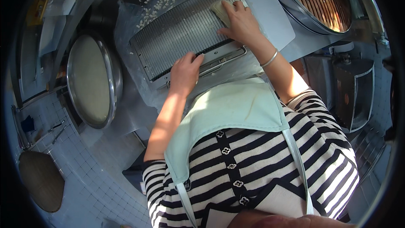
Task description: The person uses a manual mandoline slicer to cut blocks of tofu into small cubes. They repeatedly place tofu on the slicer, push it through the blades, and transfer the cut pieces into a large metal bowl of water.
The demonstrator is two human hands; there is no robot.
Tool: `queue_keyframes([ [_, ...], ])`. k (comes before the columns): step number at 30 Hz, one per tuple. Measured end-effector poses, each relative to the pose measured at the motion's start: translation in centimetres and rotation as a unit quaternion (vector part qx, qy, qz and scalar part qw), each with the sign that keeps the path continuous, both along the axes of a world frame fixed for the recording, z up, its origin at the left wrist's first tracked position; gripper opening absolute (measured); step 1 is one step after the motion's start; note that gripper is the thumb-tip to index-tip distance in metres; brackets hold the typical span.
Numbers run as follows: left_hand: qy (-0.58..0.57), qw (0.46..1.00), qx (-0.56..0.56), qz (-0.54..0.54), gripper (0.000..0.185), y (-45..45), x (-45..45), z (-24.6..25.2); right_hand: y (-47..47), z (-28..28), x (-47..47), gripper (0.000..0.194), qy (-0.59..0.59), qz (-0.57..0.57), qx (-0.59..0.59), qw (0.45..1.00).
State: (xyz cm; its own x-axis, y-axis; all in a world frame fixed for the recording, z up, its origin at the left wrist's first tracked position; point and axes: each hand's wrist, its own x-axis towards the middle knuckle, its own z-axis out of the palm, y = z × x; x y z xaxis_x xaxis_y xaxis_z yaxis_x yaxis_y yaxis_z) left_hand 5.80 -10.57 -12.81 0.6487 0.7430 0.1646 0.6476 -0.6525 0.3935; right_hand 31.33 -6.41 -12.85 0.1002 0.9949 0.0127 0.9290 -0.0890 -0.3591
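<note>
A rectangular slotted metal plate [180, 34], apparently the top of a cutter, lies tilted on clear plastic sheeting before me. Over its far right part, my right hand [242, 22] presses a flat, pale, layered piece [220, 12]; whether this is dough or folded cloth I cannot tell. The thumb is spread onto the slots. My left hand [186, 72] grips the plate's front edge near the middle, fingers curled over it. A metal bar handle [227, 59] runs along the front side. Small white cubes [161, 3] are scattered on the sheeting behind the plate.
A steel bowl [112, 82] of pale contents stands at left. A white board [278, 22] lies to the right of the plate, beside a round steamer with a slatted base [316, 0]. A brown stool seat [41, 180] is on the tiled floor [85, 177] at lower left.
</note>
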Motion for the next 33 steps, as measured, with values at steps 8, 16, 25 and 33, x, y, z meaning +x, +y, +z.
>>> queue_keyframes([
  [8,0.112,0.978,0.048,-0.168,0.015,3.7,1.2,0.4,1.4,-1.2,-0.6,0.104,-0.059,-0.043,-0.020,0.997],
  [16,-0.006,0.987,0.126,0.104,0.025,4.6,-8.8,3.2,2.7,-2.7,2.7,0.084,0.063,-0.053,-0.017,0.996],
  [25,0.053,0.964,0.155,0.211,0.037,-0.6,-18.5,4.8,2.1,-2.5,2.0,0.084,0.045,-0.051,-0.033,0.997],
  [33,-0.133,0.980,-0.042,0.143,0.030,-4.5,-10.3,1.2,5.9,-3.2,5.5,0.070,0.301,-0.186,-0.120,0.927],
])
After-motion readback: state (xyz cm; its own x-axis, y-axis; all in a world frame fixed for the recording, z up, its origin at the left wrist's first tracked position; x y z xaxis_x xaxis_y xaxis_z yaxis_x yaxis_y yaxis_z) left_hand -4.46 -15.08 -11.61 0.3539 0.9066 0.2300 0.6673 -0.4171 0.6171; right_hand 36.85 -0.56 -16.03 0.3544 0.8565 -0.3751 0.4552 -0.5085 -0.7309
